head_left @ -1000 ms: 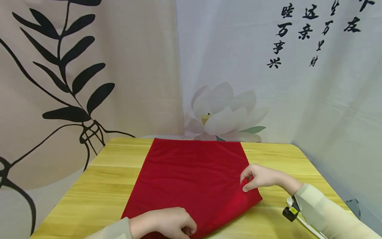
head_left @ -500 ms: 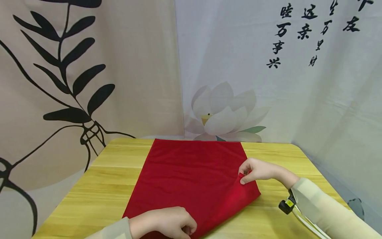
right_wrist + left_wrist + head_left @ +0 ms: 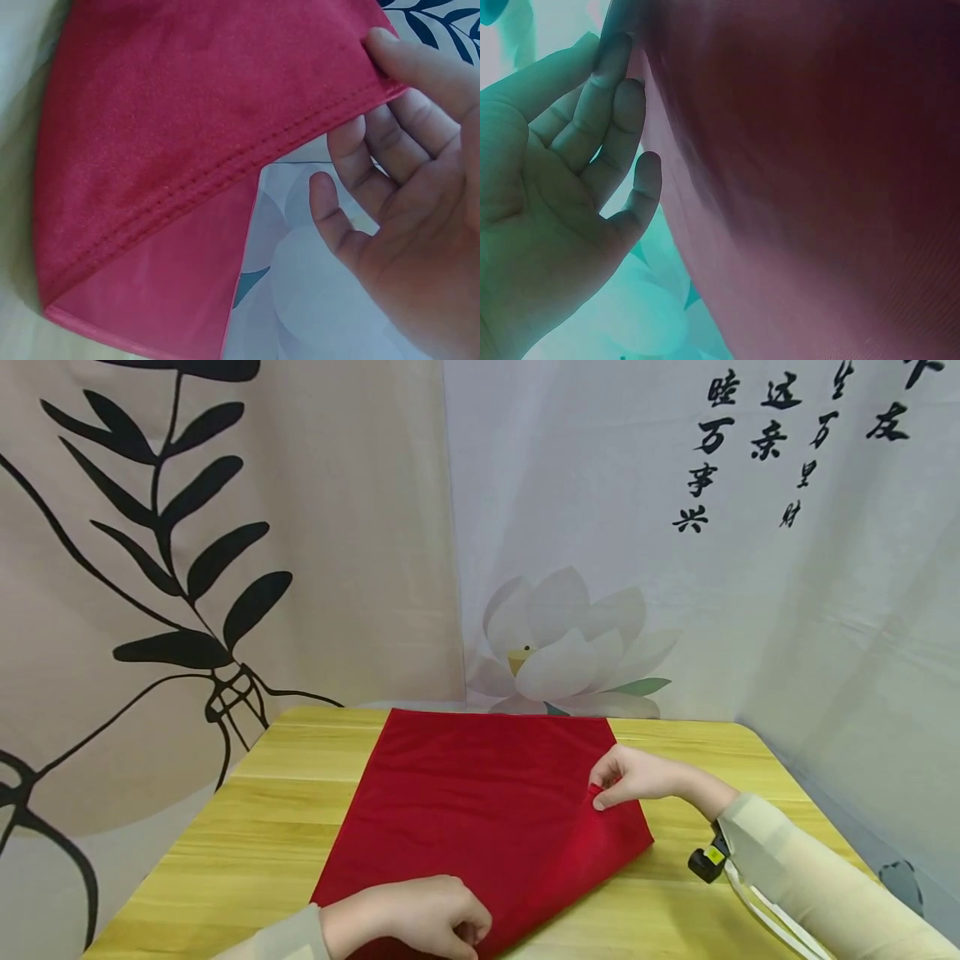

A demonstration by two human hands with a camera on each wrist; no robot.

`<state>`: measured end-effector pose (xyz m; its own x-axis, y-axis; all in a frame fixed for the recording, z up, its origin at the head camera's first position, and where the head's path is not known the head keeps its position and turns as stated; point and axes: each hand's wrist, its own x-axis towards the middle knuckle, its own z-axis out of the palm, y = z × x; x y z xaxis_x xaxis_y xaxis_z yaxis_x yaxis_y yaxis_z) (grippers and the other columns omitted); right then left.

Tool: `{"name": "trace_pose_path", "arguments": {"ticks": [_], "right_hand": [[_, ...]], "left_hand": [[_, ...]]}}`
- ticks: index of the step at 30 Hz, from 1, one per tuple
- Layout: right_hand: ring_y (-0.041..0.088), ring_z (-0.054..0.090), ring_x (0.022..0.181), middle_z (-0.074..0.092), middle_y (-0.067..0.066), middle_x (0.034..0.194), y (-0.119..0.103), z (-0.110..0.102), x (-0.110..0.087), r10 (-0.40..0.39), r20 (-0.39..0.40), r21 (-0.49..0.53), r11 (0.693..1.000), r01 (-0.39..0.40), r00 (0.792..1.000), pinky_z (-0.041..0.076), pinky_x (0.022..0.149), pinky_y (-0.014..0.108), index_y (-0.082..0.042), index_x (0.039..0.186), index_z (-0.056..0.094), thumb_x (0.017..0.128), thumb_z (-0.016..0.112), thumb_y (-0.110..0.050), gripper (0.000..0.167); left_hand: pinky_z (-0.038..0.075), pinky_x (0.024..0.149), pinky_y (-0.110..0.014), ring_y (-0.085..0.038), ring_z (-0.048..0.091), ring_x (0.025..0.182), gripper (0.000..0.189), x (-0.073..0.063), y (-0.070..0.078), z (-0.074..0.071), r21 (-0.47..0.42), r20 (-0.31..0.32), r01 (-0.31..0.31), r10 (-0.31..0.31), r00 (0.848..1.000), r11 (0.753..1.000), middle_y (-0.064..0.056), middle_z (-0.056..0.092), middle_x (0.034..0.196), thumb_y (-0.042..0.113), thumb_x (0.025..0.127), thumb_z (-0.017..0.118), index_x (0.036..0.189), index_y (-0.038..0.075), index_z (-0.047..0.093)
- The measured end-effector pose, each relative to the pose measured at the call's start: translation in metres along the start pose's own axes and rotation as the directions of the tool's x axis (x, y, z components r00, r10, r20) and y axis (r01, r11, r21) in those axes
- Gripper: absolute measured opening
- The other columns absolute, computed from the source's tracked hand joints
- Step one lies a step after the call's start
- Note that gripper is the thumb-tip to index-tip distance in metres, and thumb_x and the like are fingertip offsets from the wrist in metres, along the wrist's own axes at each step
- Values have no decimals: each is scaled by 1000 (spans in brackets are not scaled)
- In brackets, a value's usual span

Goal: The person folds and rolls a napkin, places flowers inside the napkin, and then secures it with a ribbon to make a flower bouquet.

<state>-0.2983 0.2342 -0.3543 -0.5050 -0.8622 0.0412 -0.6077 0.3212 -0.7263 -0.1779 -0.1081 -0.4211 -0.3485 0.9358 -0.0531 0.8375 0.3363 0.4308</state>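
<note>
A red cloth [image 3: 487,810] lies across the wooden table, its near right part lifted and turned back over itself. My right hand [image 3: 637,777] pinches its raised corner between thumb and fingers at the cloth's right side. In the right wrist view, a double-stitched hem [image 3: 180,187] runs from the lower left fold up to those fingertips, with the other fingers loosely bent below. At the near edge my left hand [image 3: 427,914] stays low by the body. The left wrist view has its thumb and fingertips [image 3: 615,56] pinching the cloth's edge, while the little finger stands apart.
The wooden tabletop [image 3: 225,827] shows on both sides of the cloth. A printed curtain [image 3: 360,527] with a plant, a lotus and lettering hangs behind the table. A small black camera [image 3: 707,862] with a white cable hangs at the right wrist.
My right hand has moved left and farther from the body, drawing the pinched corner of the cloth over with it. The left hand has stayed in nearly the same place.
</note>
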Motion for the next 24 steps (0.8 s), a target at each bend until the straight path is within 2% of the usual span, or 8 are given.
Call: {"name": "trace_pose_path", "arguments": {"ticks": [7,14,24], "right_hand": [[2,36,57,42,-12,63,-1,-6,10,9,4,-3,1000,-9,1000,36,54,21,-8,71,63,85,71,-6,16],[3,38,58,46,-11,64,0,-9,19,-11,-10,-4,1000,11,1000,38,55,22,-7,73,64,85,70,-5,14],[4,39,57,48,-10,64,2,-13,36,-4,-31,-24,1000,3,1000,39,55,22,-9,76,68,86,71,-7,10]], "left_hand": [[36,55,-5,15,37,57,21,-1,1,-4,-10,-5,25,-26,1000,1000,23,48,62,17,82,74,72,19,57],[37,55,-7,11,40,57,22,-4,-1,-10,-54,10,59,-58,998,997,22,49,63,20,86,73,73,17,56],[36,54,-8,11,37,57,28,-14,-7,-12,-116,-32,76,-80,996,990,20,46,61,19,86,73,71,17,50]]}}
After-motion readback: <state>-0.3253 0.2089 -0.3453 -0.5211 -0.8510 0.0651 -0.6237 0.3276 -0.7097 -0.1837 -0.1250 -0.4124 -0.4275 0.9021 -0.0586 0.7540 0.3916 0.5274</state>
